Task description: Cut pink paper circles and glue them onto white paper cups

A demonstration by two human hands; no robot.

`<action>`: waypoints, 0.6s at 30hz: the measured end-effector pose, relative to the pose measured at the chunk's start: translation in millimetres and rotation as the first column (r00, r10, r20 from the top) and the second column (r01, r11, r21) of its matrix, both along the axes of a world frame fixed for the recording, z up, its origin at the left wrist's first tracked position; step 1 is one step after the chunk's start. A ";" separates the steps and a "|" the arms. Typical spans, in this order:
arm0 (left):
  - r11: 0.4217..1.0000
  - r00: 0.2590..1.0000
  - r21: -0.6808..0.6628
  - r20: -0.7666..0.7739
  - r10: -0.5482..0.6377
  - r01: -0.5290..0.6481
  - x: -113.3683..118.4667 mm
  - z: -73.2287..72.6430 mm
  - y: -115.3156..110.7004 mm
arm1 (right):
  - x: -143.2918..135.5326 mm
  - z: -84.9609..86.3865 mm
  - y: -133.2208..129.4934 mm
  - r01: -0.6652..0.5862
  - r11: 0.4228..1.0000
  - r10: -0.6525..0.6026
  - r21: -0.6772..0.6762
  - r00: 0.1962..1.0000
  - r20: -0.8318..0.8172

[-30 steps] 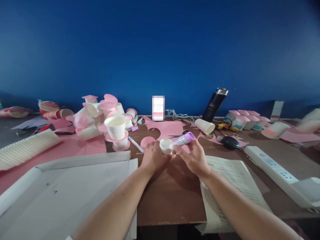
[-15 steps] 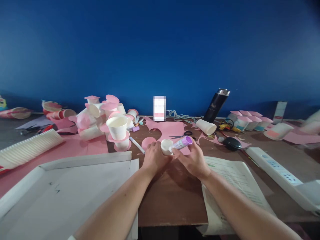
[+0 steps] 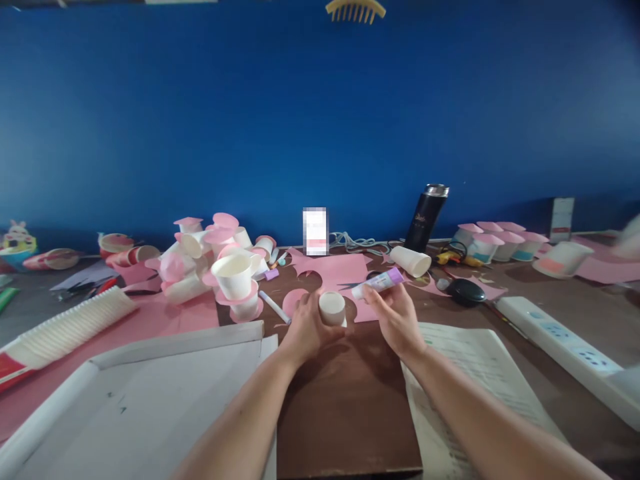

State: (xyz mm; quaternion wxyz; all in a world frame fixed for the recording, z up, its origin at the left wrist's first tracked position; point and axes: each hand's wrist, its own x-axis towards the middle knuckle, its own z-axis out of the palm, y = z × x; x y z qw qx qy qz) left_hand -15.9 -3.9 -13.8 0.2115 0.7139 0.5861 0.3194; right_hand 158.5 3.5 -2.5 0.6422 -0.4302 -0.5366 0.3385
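Near the middle of the brown table, my left hand [image 3: 311,328] is wrapped round a small white paper cup [image 3: 332,308] whose round end faces up. My right hand [image 3: 397,319] grips a white and purple glue stick [image 3: 379,283], tilted, with its white end toward the cup but apart from it. Just left of my left hand lies a pink paper disc [image 3: 295,303], and a capped marker [image 3: 275,307] is beside it. Behind the cup is cut pink paper [image 3: 345,267] with dark scissors, partly hidden by the glue stick.
White cups with pink discs [image 3: 234,277] are piled at left, beside a nested cup stack [image 3: 75,327] and a white box lid [image 3: 165,400]. At right are a black bottle [image 3: 425,217], a lying cup [image 3: 411,261], a mouse [image 3: 466,292], a power strip [image 3: 555,333] and printed paper [image 3: 475,373].
The glue stick has moved away from the cup's top, up and to the right with my right hand. My left hand still holds the cup. The view has tilted up slightly.
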 end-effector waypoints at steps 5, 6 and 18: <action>0.999 0.999 -0.044 0.047 -0.009 0.011 2.0 -0.5 2.2 | 4.2 6.0 7.8 -0.418 0.875 0.171 -0.243 0.737 -0.654; 0.999 0.999 -0.050 0.051 0.000 0.002 2.2 -1.0 2.6 | 6.6 6.1 10.2 -0.493 0.827 0.157 -0.271 0.666 -0.730; 0.999 0.999 0.013 0.020 -0.034 0.034 3.4 -7.3 3.7 | 0.5 0.4 3.3 -0.330 0.937 0.305 -0.115 0.934 -0.187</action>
